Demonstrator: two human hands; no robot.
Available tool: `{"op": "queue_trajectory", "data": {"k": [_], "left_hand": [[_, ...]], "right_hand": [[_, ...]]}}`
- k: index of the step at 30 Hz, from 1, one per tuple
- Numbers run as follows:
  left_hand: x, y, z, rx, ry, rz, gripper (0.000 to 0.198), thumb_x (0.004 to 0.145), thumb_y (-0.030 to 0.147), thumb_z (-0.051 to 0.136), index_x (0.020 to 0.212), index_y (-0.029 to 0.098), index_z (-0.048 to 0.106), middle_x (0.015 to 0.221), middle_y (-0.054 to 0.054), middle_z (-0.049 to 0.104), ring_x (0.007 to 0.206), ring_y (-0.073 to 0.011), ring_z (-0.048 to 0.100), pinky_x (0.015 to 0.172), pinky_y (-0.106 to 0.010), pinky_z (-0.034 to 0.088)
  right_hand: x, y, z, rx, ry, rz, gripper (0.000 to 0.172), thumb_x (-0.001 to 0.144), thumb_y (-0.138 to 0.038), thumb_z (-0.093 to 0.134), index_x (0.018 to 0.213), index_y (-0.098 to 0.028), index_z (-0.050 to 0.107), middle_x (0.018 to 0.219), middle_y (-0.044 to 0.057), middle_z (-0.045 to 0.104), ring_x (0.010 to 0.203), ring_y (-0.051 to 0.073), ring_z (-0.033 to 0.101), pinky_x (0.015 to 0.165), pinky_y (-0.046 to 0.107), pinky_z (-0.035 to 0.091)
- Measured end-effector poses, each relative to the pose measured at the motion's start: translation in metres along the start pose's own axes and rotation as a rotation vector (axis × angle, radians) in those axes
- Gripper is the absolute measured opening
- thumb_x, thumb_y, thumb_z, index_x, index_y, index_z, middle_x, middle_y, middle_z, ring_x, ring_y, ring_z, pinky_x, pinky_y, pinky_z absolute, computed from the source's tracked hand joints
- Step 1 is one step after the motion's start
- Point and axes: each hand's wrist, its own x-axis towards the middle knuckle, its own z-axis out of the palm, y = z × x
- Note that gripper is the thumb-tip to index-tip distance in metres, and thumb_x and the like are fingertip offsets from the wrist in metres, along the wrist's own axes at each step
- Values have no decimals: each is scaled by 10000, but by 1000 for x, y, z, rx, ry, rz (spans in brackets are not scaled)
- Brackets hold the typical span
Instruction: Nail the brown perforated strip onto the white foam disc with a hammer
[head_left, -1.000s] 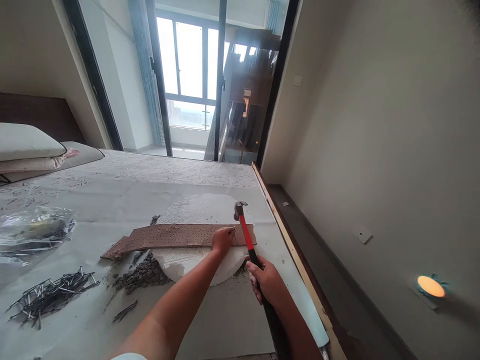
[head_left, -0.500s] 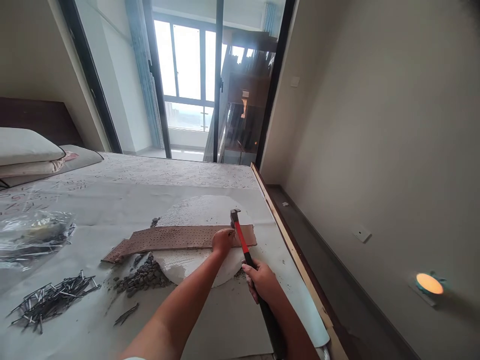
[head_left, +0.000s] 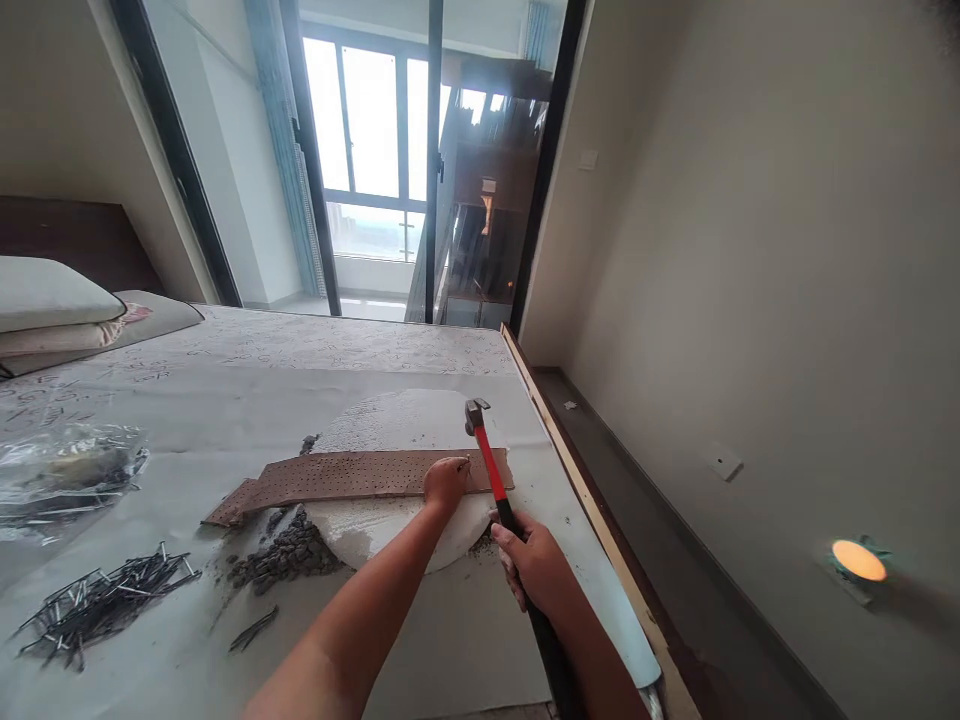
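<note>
A brown board (head_left: 337,476) dotted with small holes lies across a white round slab (head_left: 397,420). My left hand (head_left: 445,484) rests on the board near its right end, fingers pinched round a thin nail (head_left: 468,465). My right hand (head_left: 531,563) is wrapped round the black handle of a claw hammer (head_left: 491,460) with a red shaft. The hammer's head is raised just beyond the nail and to its right, apart from it.
Loose nails (head_left: 105,605) lie in a pile at the lower left, below a clear plastic bag (head_left: 71,475). Grey rubble (head_left: 289,555) sits against the slab. A wooden edge (head_left: 577,480) runs along the right, and pillows (head_left: 56,300) are far left.
The hammer head has moved up and slightly right, away from the nail, with my right hand shifted a little to the right. My left hand has stayed in place.
</note>
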Motion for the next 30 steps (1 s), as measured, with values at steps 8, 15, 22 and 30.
{"op": "queue_trajectory", "data": {"k": [8,15,22,30], "left_hand": [[2,-4,2,77,26,39,321,847,344,442,888,195,723,914,-82,699,822,-205,580,655,-265,319],[0,0,3,158,17,44,330,856,322,421,764,188,709,823,-74,690,778,-202,574,638,-275,318],[-2,0,3,142,27,109,285,836,262,459,675,173,677,796,-100,665,813,-223,568,688,-300,338],[-4,-2,4,124,30,146,262,801,202,447,690,168,682,813,-86,674,851,-207,568,753,-300,368]], "right_hand": [[4,2,1,-39,31,57,406,710,-483,518,944,-151,499,440,-118,385,258,68,331,265,213,265],[7,10,2,-66,41,106,454,682,-518,517,950,-152,502,403,-129,356,244,75,334,258,213,252],[7,11,0,-49,49,55,434,710,-497,512,985,-161,500,423,-122,381,249,67,343,256,202,243],[10,13,-2,-59,40,83,402,701,-495,520,921,-160,493,408,-122,378,246,66,327,255,206,270]]}}
